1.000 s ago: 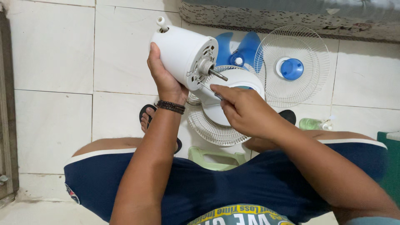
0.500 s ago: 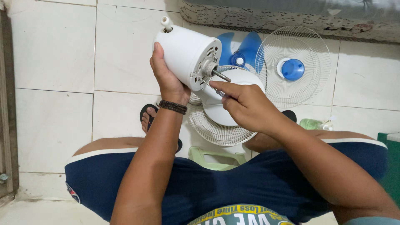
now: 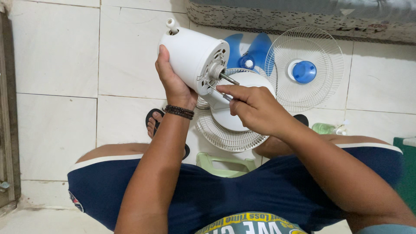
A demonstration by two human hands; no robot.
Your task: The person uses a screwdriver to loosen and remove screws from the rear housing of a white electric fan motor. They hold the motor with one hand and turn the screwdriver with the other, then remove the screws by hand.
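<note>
White floor tiles [image 3: 56, 56] spread under me, with a mattress edge [image 3: 303, 17] at twelve o'clock. My left hand [image 3: 173, 84] wraps from behind around the white fan motor [image 3: 193, 56], raised above the floor and tilted, its shaft [image 3: 229, 79] pointing to four o'clock. My right hand [image 3: 255, 108] pinches a thin metal tool [image 3: 219, 92] whose tip touches the motor's face. Below lies a white grille [image 3: 227, 132]; at two o'clock lie the blue blades [image 3: 255, 50] and another grille [image 3: 303, 69] with a blue hub.
</note>
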